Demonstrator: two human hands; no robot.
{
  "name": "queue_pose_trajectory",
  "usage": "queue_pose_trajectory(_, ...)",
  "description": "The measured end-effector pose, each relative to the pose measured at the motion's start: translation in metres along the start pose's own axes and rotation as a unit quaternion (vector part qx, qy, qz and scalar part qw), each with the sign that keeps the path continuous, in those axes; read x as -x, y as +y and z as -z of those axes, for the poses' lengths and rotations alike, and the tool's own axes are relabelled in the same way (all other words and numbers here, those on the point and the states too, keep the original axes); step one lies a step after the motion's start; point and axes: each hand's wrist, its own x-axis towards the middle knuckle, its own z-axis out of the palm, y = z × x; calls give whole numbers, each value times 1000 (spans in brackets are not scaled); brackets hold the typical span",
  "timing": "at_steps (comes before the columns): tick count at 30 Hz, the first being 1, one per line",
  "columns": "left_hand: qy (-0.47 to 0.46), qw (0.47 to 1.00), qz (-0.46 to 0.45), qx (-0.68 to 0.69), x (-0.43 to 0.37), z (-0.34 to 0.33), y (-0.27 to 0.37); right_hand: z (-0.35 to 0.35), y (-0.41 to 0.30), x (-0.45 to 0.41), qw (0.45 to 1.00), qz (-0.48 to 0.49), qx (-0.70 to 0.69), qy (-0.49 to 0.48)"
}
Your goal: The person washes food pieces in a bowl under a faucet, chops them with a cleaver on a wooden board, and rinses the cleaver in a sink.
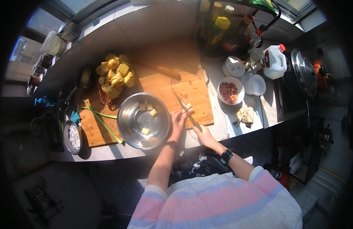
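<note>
My right hand (202, 134) is closed around the handle of a kitchen knife (186, 110), whose blade lies over pale, stick-like food pieces (188, 106) at the front edge of a wooden cutting board (153, 86). Fingers of my left hand (177, 122) hold these pieces just left of the blade. Against my left wrist and hand stands a steel mixing bowl (143, 121) with several pale cubes (153, 112) in it. Green onion stalks (103, 123) lie on the board left of the bowl. A wooden rolling pin (165, 72) rests behind.
Yellow buns (116, 73) fill a woven basket at the back left. A small bowl of white shreds (74, 138) stands at the front left. To the right are a bowl of diced meat (229, 91), a crumpled cloth (245, 115), a white jug (275, 62) and a glass lid (304, 73).
</note>
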Motion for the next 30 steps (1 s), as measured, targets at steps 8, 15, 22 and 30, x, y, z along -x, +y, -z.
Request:
queue_pose_trajectory(8, 15, 999, 19, 49, 0, -3, 5, -2, -8, -3, 999, 30, -16, 9)
queue_pose_trajectory(15, -8, 999, 27, 42, -2, 1, 11, 24, 17, 24, 995, -86, -3, -42)
queue_pose_trajectory(22, -49, 994, 39, 95, 6, 10, 18, 21, 13, 23, 995, -78, -42, -36)
queue_pose_trajectory(30, -73, 997, -7, -2, 6, 14, 19, 31, 5, 21, 996, -54, -47, -54)
